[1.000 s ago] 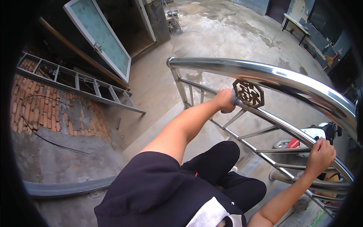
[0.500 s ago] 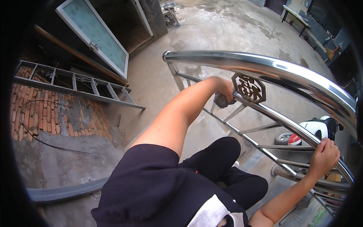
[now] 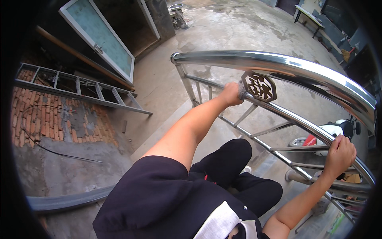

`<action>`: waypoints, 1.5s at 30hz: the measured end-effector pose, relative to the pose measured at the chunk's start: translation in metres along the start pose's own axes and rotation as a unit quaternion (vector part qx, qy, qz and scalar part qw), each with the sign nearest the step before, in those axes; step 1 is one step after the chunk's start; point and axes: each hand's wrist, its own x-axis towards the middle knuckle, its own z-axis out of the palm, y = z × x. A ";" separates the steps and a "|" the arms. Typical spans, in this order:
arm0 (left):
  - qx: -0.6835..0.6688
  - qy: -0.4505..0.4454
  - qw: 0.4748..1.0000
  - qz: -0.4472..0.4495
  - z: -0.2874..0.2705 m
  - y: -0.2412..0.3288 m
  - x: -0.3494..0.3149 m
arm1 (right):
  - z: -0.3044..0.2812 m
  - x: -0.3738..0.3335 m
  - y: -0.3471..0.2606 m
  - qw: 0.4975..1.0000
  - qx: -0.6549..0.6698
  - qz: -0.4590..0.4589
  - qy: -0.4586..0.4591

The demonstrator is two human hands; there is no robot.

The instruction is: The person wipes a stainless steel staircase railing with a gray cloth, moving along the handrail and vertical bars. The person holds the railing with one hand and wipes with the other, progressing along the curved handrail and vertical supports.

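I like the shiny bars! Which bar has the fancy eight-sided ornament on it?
The lower rail, under the thick top handrail. The left hand grips it beside the ornament.

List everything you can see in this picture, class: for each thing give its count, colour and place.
railing: one, shiny steel, across upper right
octagonal ornament: one, dark bronze, on railing's inner bar
cloth pad: one, grey, under left hand, on the bar
ladder: one, grey metal, lying left, below
door: one, pale green glass, white frame, top left
scooter: one, white and red, behind railing, right
bench: one, pale, top right
left hand: gripping pad at the bar
right hand: fingers closed on lower rail
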 end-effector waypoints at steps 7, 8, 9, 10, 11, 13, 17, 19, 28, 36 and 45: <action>0.012 0.136 0.986 -0.093 0.030 0.002 -0.016 | 0.001 -0.001 -0.001 1.000 -0.010 -0.002 0.009; 0.016 0.160 0.982 -0.102 0.036 -0.002 -0.018 | 0.000 0.000 -0.002 1.000 -0.011 -0.002 0.012; 0.017 0.147 0.983 -0.108 0.037 0.000 -0.017 | 0.001 -0.001 -0.002 1.000 -0.015 -0.001 0.012; 0.015 0.159 0.981 -0.109 0.038 0.002 -0.018 | 0.002 -0.002 -0.002 1.000 -0.020 0.002 0.010; 0.012 0.170 0.979 -0.110 0.039 0.005 -0.018 | 0.002 -0.002 -0.001 1.000 -0.024 0.004 0.008; 0.009 0.182 0.976 -0.119 0.037 0.006 -0.020 | 0.002 -0.002 -0.001 1.000 -0.022 0.005 0.010; 0.004 0.202 0.973 -0.112 0.033 0.011 -0.020 | 0.002 -0.002 -0.001 1.000 -0.008 -0.001 0.024; 0.005 0.185 0.977 -0.101 0.027 0.014 -0.019 | 0.002 -0.002 -0.001 1.000 -0.004 -0.003 0.025; 0.000 0.044 0.996 -0.071 -0.004 0.006 -0.007 | 0.004 -0.003 0.001 1.000 -0.006 -0.009 0.023; -0.029 -0.236 0.960 -0.146 -0.032 -0.011 0.017 | 0.006 -0.003 0.001 1.000 0.001 0.007 0.013; -0.029 -0.341 0.921 -0.185 -0.021 -0.030 0.035 | 0.004 -0.003 -0.001 1.000 -0.008 0.014 0.015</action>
